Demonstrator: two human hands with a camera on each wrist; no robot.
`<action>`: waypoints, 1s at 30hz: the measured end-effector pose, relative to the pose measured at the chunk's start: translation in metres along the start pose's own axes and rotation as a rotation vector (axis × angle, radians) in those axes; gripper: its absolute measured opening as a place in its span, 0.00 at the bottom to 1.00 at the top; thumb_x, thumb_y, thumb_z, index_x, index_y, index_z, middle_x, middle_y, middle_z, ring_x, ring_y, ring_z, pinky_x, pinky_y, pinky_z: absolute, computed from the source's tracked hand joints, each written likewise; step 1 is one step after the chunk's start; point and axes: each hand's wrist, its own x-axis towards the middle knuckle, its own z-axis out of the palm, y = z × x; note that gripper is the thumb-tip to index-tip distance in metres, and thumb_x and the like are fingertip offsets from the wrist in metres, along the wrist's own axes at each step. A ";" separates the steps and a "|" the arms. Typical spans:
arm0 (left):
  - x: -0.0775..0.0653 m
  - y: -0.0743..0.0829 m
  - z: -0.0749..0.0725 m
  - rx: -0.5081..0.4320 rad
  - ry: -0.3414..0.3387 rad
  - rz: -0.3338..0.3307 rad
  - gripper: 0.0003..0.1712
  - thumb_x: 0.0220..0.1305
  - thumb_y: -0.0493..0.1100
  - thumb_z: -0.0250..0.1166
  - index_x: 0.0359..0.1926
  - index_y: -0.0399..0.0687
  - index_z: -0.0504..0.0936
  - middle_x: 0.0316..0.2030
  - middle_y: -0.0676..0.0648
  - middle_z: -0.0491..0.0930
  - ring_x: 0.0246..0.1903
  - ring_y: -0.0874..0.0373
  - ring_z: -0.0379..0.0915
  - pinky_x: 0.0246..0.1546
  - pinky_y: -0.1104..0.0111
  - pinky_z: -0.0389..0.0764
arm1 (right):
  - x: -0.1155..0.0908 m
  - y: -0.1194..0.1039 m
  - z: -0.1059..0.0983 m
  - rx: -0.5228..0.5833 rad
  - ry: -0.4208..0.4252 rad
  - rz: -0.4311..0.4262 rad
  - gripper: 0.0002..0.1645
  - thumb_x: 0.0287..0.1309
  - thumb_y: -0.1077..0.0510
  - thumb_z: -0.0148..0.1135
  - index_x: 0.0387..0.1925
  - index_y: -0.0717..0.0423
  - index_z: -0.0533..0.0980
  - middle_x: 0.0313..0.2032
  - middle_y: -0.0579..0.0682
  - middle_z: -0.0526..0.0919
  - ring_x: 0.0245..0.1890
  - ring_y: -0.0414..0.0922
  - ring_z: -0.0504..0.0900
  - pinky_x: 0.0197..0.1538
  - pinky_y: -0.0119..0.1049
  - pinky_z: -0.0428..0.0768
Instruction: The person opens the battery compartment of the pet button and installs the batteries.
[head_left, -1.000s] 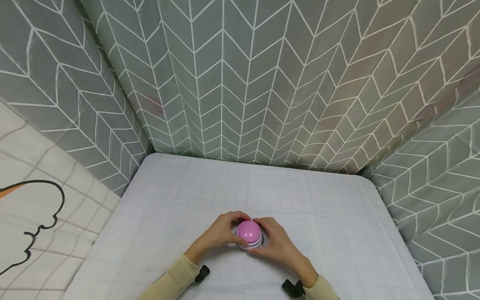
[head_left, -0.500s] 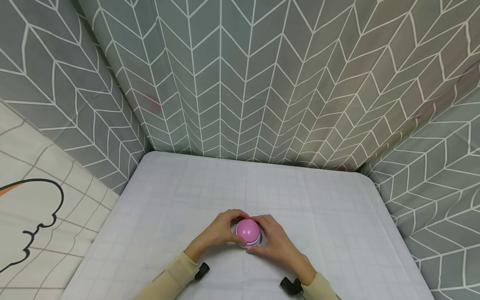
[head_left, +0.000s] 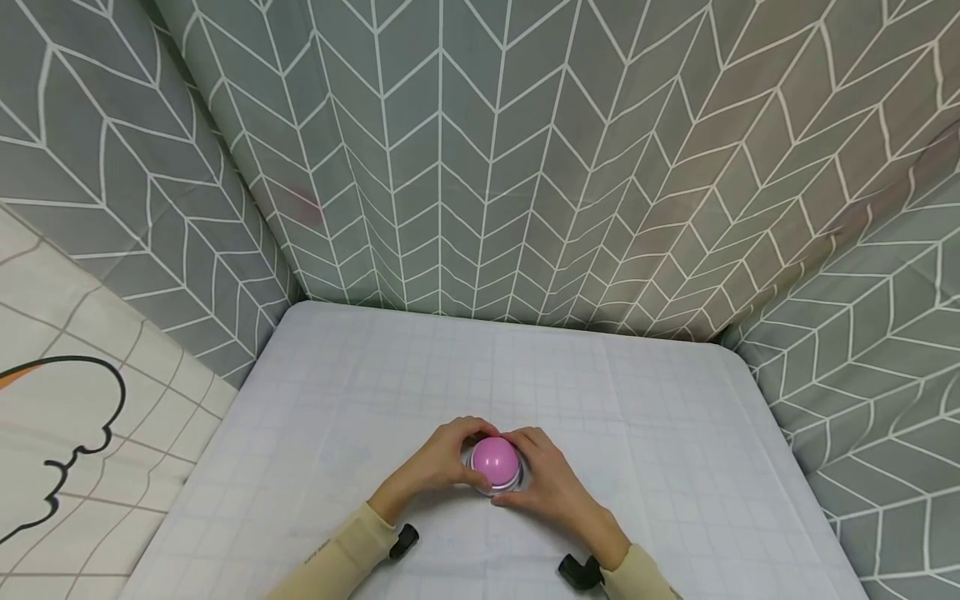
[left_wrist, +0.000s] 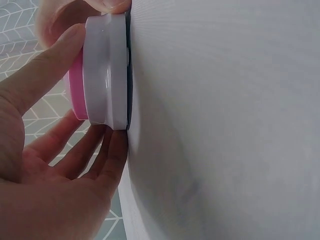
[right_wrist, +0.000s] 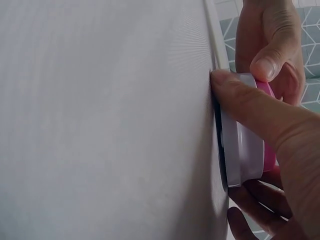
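A round push button (head_left: 496,461) with a glossy pink domed top and a white base sits on the white tabletop, low in the head view. My left hand (head_left: 444,458) grips its left side, fingers curled round the far edge and thumb at the near front. From the right, my right hand (head_left: 550,483) holds it the same way. The left wrist view has the white base (left_wrist: 106,75) side-on, its dark underside against the cloth, with my left thumb (left_wrist: 55,65) up by the pink part. In the right wrist view, my right thumb (right_wrist: 250,102) lies low across the base.
A white cloth with faint grid lines covers the table (head_left: 390,375). Grey chevron-patterned curtains (head_left: 465,183) hang behind and at both sides. A white tiled-pattern cloth (head_left: 150,433) lies at the left. A black wrist-camera mount (head_left: 405,542) sits under each sleeve.
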 end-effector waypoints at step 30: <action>-0.007 -0.004 -0.017 0.049 0.017 -0.092 0.40 0.59 0.60 0.79 0.65 0.44 0.79 0.60 0.45 0.83 0.61 0.49 0.77 0.66 0.47 0.77 | -0.016 0.002 -0.017 -0.052 0.008 0.112 0.52 0.40 0.37 0.88 0.64 0.59 0.78 0.57 0.49 0.81 0.60 0.46 0.79 0.63 0.50 0.81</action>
